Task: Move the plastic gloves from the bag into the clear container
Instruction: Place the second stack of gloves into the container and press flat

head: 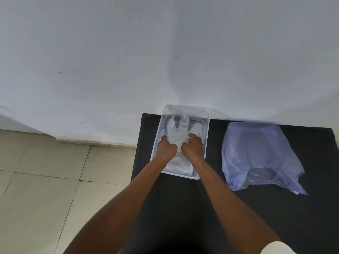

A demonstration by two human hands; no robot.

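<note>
A clear rectangular container (207, 136) stands at the back left of a black table. Thin see-through plastic gloves (180, 129) lie flat inside it, fingers pointing toward the wall. My left hand (166, 148) and my right hand (192, 147) both rest side by side inside the container, pressing down on the gloves with fingers curled onto the plastic. A pale blue translucent bag (260, 154) lies crumpled on the table to the right of the container, apart from both hands. What the bag holds I cannot tell.
The black table (183, 208) ends just left of the container, with pale floor tiles (45, 180) below. A white wall (165, 52) rises directly behind the container and the bag.
</note>
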